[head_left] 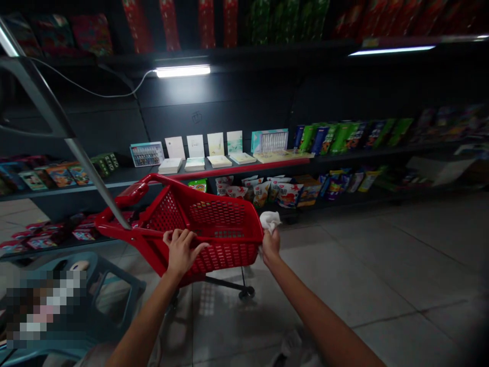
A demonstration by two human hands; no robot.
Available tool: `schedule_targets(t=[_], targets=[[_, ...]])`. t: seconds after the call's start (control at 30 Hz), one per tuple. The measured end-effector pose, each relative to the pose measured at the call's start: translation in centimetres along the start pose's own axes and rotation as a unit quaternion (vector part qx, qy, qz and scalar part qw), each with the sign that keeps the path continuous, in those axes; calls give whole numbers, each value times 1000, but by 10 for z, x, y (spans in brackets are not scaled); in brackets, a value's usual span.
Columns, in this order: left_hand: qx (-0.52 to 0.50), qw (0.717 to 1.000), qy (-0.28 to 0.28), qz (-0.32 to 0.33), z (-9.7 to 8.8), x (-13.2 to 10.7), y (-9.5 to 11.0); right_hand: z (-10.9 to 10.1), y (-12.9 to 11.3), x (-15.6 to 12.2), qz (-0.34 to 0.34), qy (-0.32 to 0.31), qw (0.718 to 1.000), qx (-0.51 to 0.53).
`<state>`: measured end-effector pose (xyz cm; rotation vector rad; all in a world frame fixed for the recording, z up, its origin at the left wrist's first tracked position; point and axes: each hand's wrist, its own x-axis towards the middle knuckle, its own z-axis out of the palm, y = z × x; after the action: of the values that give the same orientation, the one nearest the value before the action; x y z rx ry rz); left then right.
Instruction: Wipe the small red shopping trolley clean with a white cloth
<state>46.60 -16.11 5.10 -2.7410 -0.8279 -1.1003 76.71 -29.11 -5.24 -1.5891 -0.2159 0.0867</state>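
A red plastic shopping cart point(225, 255) with a perforated basket stands before me, its handle to the left and its front end to the right. Over the near rim of the basket curl the fingers of my left hand point(181, 252), the thumb stretched out to the right along it. At the cart's front end, my right hand point(271, 245) is closed around a crumpled white cloth point(270, 220). Part of the cloth bulges out above the fist, and a little shows below it beside the basket's front edge. The inside of the basket is partly in shadow.
A dark store shelf point(244, 168) runs behind the cart, with boxes, snack bags point(288, 193) and bottles. At lower left is a blue-grey plastic stool point(114, 295) with things on it. A metal pole point(89, 168) slants past the cart handle. Grey tiled floor point(362, 265) lies right.
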Motion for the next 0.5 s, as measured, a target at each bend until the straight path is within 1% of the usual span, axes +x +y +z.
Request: schedule_targets(t=[0.1, 0.17, 0.23, 0.3, 0.37, 0.43, 0.5], targets=[[-21, 1000, 5, -3, -6, -2, -2, -8, -25, 9, 3, -12, 1000, -14], [-37, 999, 4, -6, -10, -4, -5, -12, -35, 13, -42, -41, 997, -42], [-58, 998, 6, -5, -14, -8, -9, -15, -39, 19, -106, -70, 987, -93], [-78, 997, 12, -4, -17, -12, -15, -17, -41, 24, -172, -89, 970, -144], [-95, 995, 22, -6, -19, -17, -22, -20, -43, 27, -236, -95, 950, -183], [-111, 993, 27, -7, -22, -21, -30, -22, -47, 27, -298, -102, 922, -223], [-125, 992, 27, -1, -27, -23, -38, -25, -52, 24, -341, -115, 894, -268]])
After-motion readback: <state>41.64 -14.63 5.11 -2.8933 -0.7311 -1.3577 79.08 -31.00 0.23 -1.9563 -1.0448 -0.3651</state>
